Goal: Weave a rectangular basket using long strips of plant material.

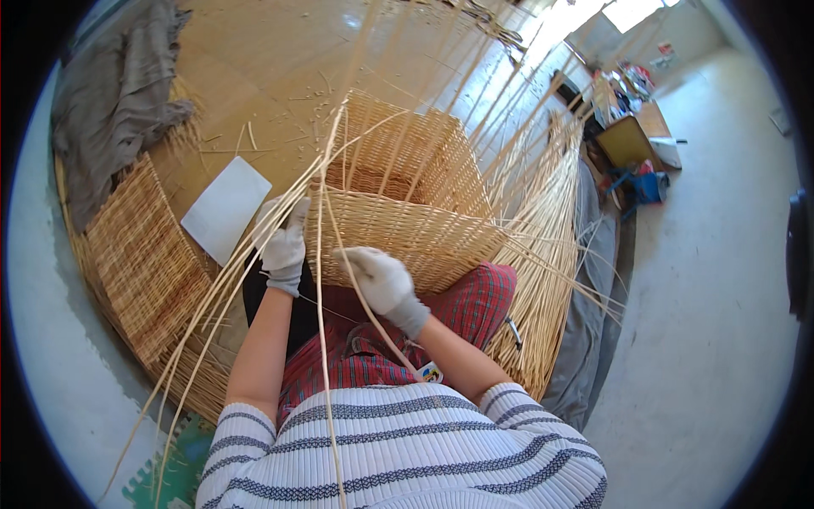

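Observation:
A half-woven wicker basket rests on its side against my lap, its upright stakes pointing away. My left hand, in a white glove with a grey cuff, is closed around pale wicker rods at the basket's near left corner. Its fingers are partly hidden by them. My right hand, gloved too, is just in front of the near wall, slightly blurred. Its fingers are drawn together at a loose rod that slants down from the corner. Another long rod hangs down over my lap.
A large bundle of peeled rods lies to the right on grey cloth. At left are a woven panel, a white sheet and a draped grey cloth. Cut scraps litter the floor; a blue object sits far right.

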The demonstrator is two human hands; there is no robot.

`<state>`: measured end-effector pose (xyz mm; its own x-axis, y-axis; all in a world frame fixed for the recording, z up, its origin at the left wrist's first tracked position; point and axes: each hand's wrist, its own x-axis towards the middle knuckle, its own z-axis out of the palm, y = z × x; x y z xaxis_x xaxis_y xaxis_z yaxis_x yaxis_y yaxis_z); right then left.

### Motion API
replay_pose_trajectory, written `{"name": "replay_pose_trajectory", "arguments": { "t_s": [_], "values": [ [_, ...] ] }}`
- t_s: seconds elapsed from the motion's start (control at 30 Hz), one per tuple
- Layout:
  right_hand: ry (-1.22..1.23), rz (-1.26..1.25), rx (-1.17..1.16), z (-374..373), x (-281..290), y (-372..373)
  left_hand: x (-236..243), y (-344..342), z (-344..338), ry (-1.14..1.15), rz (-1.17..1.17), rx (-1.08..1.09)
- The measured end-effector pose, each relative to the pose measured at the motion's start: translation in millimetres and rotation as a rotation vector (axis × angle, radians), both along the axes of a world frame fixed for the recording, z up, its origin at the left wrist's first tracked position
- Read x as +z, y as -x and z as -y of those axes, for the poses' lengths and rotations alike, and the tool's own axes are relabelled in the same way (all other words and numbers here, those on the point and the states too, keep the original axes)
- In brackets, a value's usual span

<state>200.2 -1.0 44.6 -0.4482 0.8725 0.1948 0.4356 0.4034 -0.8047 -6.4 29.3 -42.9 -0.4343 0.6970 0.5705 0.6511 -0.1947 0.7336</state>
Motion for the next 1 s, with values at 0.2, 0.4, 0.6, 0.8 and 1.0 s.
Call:
{"name": "replay_pose_trajectory", "arguments": {
  "t_s": [0.2, 0.4, 0.6, 0.8, 1.0],
  "values": [
    [-0.226, 0.048, 0.059, 11.2, 25.6, 77.8, 19.7, -11.7, 13.2, 0.009, 0.728, -0.295],
    [-0.448, 0.051, -0.012, 10.9, 32.7, 55.5, 67.0, 45.8, -40.7, 0.378, 0.719, -0.765],
    [0.381, -0.559, -0.500, -45.8, -17.1, -24.2, 65.0, 49.0, -85.7, 0.515, 0.324, -0.950],
    [-0.726, 0.065, -0.387, -131.2, 87.4, 59.6, 57.3, 26.1, -65.3, 0.408, 0.710, -0.944],
    [-0.280, -0.659, -0.405, -85.4, -6.9, 3.4, 34.0, 17.8, -64.4, 0.252, 0.538, -0.682]
  ]
}}
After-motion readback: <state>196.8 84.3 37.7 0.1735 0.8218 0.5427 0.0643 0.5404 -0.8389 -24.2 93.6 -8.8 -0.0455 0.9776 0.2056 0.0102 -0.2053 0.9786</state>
